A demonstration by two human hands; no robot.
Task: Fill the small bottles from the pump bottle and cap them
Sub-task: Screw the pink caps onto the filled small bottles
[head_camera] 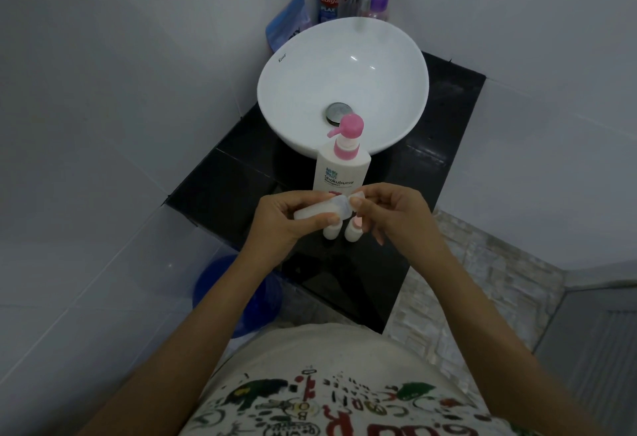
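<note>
Over the counter's (220, 191) front edge, left hand (279, 222) grips a small bottle (319, 210); right hand (389, 210) pinches its cap (356, 196). Capping or uncapping, unclear; twisting comes next.

Black tiled counter (220, 191) in a corner. On it: white basin (396, 91); behind the basin, toiletry bottles (327, 1); at the near edge, a pink-pump bottle (341, 167) and two small white bottles (331, 231), upright, side by side.
</note>
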